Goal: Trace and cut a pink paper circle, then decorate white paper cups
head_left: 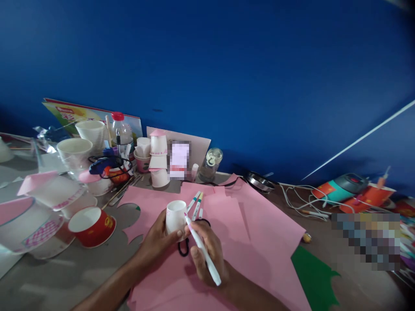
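Note:
Wrapped around a small white paper cup (175, 218) is my left hand (160, 233), with its thumb across the lower front. A faint pink mark shows near the cup's rim on the left. My right hand (207, 250) grips a white marker (204, 252), its pink tip at the cup's right side near the rim. Whether the tip touches the cup, I cannot tell. Pink paper sheets (259, 229) lie under both hands. Just behind the cup rest several more markers (196, 207) and a dark loop (183, 248).
At left stand decorated paper cups (55, 194), a red paper bowl (92, 226) and a red-capped bottle (120, 129). A stacked-cup tower (158, 157), a phone (179, 160) and a glass jar (210, 165) line the blue wall. Right, cables (308, 201) and green paper (313, 276) lie.

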Motion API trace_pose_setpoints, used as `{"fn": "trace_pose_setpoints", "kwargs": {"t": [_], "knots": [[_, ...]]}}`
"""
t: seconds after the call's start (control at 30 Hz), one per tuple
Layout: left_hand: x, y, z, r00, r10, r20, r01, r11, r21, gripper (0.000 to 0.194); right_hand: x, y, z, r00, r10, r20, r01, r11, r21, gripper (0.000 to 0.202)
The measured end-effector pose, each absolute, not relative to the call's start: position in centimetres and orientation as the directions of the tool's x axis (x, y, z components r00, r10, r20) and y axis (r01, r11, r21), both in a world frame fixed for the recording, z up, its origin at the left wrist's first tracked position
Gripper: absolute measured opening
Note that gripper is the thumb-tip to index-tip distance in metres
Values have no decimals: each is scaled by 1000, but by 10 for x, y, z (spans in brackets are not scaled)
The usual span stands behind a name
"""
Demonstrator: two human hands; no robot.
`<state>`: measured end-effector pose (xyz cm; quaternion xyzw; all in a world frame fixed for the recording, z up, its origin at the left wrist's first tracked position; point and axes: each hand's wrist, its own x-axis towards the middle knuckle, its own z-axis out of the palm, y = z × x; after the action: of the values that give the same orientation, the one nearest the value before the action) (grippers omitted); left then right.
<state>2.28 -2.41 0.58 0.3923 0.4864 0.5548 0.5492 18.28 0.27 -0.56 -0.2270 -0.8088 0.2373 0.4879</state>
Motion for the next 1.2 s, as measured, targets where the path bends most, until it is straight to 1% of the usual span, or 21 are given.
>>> {"fn": "trace_pose_setpoints", "kwargs": {"t": [0.1,0.23,0.43,0.57,0.67,0.77,0.87,0.93,1.03,1.2], "knots": [[22,-24,4,-86,992,-94,-230,72,971,52,182,3,2,-391,585,711,64,788,-613,40],[23,-25,6,-54,994,-92,-246,76,966,52,183,4,9,-394,570,721,42,795,-605,37],[24,-26,10,-58,991,-122,-221,106,969,49,182,4,5,-396,582,710,113,798,-591,37],[24,-25,9,-64,991,-115,-226,98,969,48,182,5,3,-404,557,725,95,814,-573,40],[23,-25,7,-53,993,-107,-235,91,968,46,183,5,4,-404,570,716,104,806,-583,39],[24,-24,9,-45,994,-104,-295,86,952,49,183,5,7,-396,589,705,112,793,-599,37],[27,-26,13,-52,993,-110,-372,83,925,57,183,6,10,-393,581,713,61,790,-610,37],[29,-27,15,-63,991,-120,-390,86,917,56,182,6,10,-390,578,717,42,789,-613,36],[29,-28,15,-58,991,-120,-345,93,934,50,182,5,8,-400,590,701,41,776,-630,36],[23,-26,13,-48,990,-131,-167,121,979,50,182,4,5,-424,596,682,3,754,-657,36]]}}
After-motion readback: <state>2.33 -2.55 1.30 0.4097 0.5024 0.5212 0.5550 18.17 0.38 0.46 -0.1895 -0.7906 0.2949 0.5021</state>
